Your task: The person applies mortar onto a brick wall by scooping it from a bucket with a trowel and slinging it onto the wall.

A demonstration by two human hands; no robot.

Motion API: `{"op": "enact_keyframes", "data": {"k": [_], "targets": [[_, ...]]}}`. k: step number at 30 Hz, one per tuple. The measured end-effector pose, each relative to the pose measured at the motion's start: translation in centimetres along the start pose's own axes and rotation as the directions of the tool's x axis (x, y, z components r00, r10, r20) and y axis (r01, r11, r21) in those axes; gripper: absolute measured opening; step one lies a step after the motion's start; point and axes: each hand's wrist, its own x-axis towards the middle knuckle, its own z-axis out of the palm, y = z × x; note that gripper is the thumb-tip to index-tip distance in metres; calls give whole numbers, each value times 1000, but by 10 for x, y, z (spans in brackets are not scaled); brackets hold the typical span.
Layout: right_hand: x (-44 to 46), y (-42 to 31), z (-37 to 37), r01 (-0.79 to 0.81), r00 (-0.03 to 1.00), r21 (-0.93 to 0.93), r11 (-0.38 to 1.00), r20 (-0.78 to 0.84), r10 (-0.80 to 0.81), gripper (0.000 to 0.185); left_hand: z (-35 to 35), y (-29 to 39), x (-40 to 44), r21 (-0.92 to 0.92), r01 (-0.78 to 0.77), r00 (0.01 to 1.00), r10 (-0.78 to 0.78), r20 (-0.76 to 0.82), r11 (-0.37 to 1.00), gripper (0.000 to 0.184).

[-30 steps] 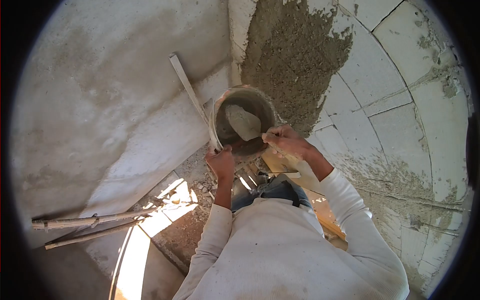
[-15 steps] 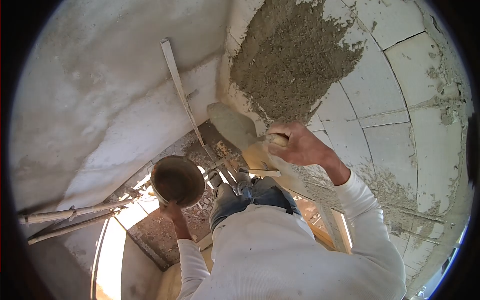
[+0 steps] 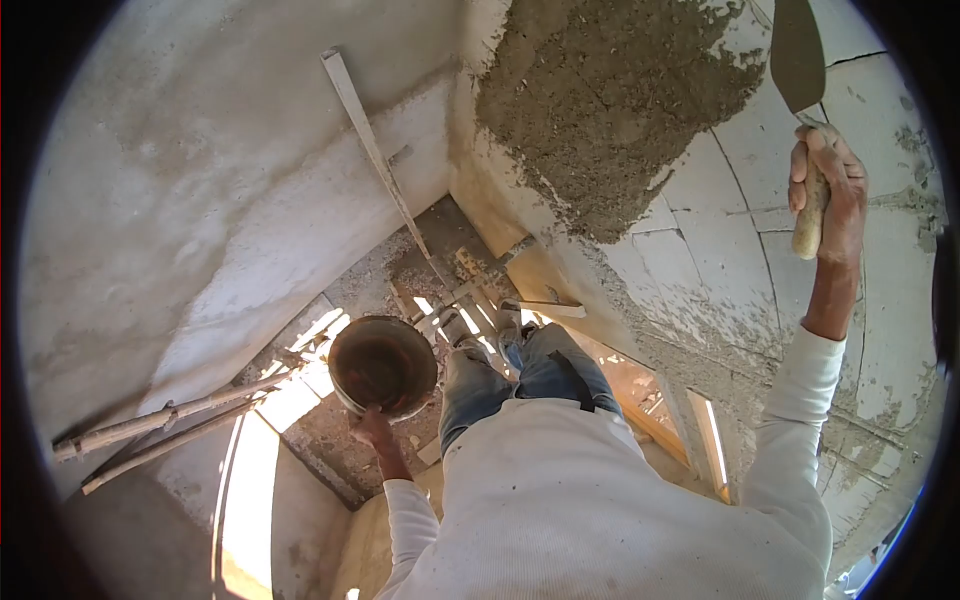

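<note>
My right hand (image 3: 832,190) is wrapped round the wooden handle of a trowel (image 3: 798,60), raised at the upper right in front of the block wall (image 3: 715,265). The trowel's blade points up and away from me. Wet, rough mortar (image 3: 610,110) covers a large patch of that wall, left of the blade. Low on my left, my left hand (image 3: 374,430) grips the rim of a round bucket (image 3: 382,368). The bucket's mouth faces me and its inside is dark; I cannot make out how much it holds.
A long straight bar (image 3: 375,150) leans against the smooth plastered wall (image 3: 230,150) on the left. Wooden poles (image 3: 170,418) stick out at the lower left. Beneath my feet are narrow boards (image 3: 470,300) with gaps, and rubble lies on the floor below.
My right hand has swung up and right with the trowel, from low beside the mortar patch to the upper right. The bucket stays in my left hand, a little shifted in view.
</note>
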Motion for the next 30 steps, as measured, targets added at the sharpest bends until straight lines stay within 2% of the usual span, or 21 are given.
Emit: {"op": "enact_keyframes", "data": {"k": [1,3,4,5,7,8,11,13,14,15,16,18,19,20,23,24,25,26,27,28,30], "targets": [[-13,1,-2,30,1000,-65,997,-4,-31,24,14,-3,2,-54,-2,1000,3,29,999,48],[-40,6,2,75,997,-199,977,9,-75,22,44,34,-4,-29,38,992,-35,120,999,49],[-55,28,-8,93,995,-350,932,7,-96,18,54,38,1,1,21,985,-21,172,1000,50],[-70,42,-18,113,991,-545,830,6,-132,17,66,43,7,28,0,974,-6,224,1000,51],[-97,67,-40,130,981,-849,513,36,-189,17,92,81,2,13,-13,949,8,314,1000,51],[-108,79,-55,96,986,-863,496,13,-168,19,102,91,7,43,-54,938,36,346,998,51],[-125,124,-99,334,900,-881,334,194,-389,20,133,107,23,93,-160,882,100,461,983,49],[-127,136,-115,414,853,-889,196,304,-425,24,152,110,38,80,-183,834,112,540,980,49],[-127,139,-114,447,824,-887,117,358,-440,25,157,106,54,200,-200,823,54,566,959,49],[-124,142,-116,473,802,-879,64,400,-443,26,161,92,73,274,-332,799,115,590,903,49],[-121,145,-118,498,779,-867,12,441,-445,27,164,99,73,280,-317,797,94,596,906,48],[-127,151,-125,481,787,-877,0,432,-441,27,170,112,65,283,-289,773,49,632,915,48],[-130,156,-127,466,776,-884,-44,432,-459,35,172,114,60,278,-275,755,28,655,920,48],[-134,161,-129,448,766,-890,-87,432,-477,43,176,127,40,301,-340,744,60,665,891,42],[-144,188,-133,428,640,-828,-362,561,-525,94,194,120,1,231,-372,615,53,787,899,43],[-145,173,-129,442,664,-833,-334,554,-503,72,203,118,-19,301,-431,599,21,800,851,44],[-138,170,-124,461,661,-858,-225,502,-558,57,213,115,-42,375,-437,586,-58,808,817,45],[-132,166,-120,485,655,-867,-115,447,-610,42,224,102,-63,323,-393,542,-67,838,861,42],[-127,166,-116,499,683,-866,41,364,-634,35,232,85,-82,277,-342,498,-77,864,898,39],[-122,165,-113,509,705,-839,194,278,-652,28,240,72,-101,325,-364,471,-129,873,873,37],[-125,140,-113,425,843,-847,320,241,-481,19,259,60,-144,455,-468,458,-232,858,757,29]]}}
